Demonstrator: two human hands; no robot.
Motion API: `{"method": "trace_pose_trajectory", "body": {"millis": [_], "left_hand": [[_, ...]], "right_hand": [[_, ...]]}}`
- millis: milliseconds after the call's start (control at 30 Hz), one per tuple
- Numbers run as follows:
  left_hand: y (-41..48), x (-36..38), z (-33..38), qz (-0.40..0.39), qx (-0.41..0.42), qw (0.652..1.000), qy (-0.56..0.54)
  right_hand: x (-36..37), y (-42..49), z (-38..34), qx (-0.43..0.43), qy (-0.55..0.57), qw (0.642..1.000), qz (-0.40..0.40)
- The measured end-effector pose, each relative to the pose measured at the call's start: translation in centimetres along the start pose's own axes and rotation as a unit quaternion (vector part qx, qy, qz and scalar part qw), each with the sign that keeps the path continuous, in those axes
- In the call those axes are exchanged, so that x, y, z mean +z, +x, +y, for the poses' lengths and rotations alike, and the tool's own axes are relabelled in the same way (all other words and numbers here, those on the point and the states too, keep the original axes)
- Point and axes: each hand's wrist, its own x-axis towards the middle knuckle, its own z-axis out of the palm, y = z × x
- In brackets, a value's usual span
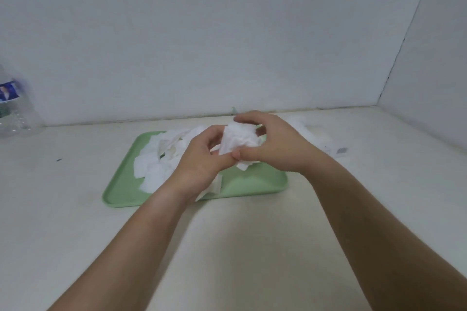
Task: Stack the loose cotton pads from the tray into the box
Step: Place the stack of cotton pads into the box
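Observation:
A light green tray (252,184) lies on the table in the middle of the view, with several loose white square cotton pads (151,169) spread over its left half. Above the tray, my right hand (275,144) grips a bunch of white cotton pads (237,140) between thumb and fingers. My left hand (199,159) touches the lower left edge of that same bunch with its fingertips. More pads lie under my left wrist. A white, blurred object (326,141), possibly the box or its wrapper, lies behind my right hand; I cannot tell which.
A clear plastic water bottle (12,108) with a blue label stands at the far left. White walls close the table at the back and on the right. A small dark speck (58,160) lies on the table left of the tray.

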Motion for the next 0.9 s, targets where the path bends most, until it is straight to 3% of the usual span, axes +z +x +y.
{"method": "trace_pose_trajectory", "body": {"millis": [233,433,600,733,900], "left_hand": [[0.1,2.8,1.4,-0.047,-0.074,0.996,0.013],[2.2,5.9,2.3,-0.035,-0.053,0.993,0.099],[6.0,10.0,0.9,-0.010,-0.001,0.972,0.234],[9.1,12.3,-0.2,-0.042,0.024,0.926,0.375],[11.8,12.9,-2.1,-0.108,-0.073,0.901,0.413]], "right_hand": [[-5.8,-1.1,1.0,0.008,-0.078,0.996,-0.041],[-13.0,-0.7,4.9,0.090,-0.160,0.981,0.065],[-15.8,0.0,9.0,0.132,-0.241,0.957,0.096],[-15.5,1.2,11.3,0.128,-0.285,0.947,0.071],[-14.3,3.6,12.3,0.113,-0.363,0.925,-0.008]]}}
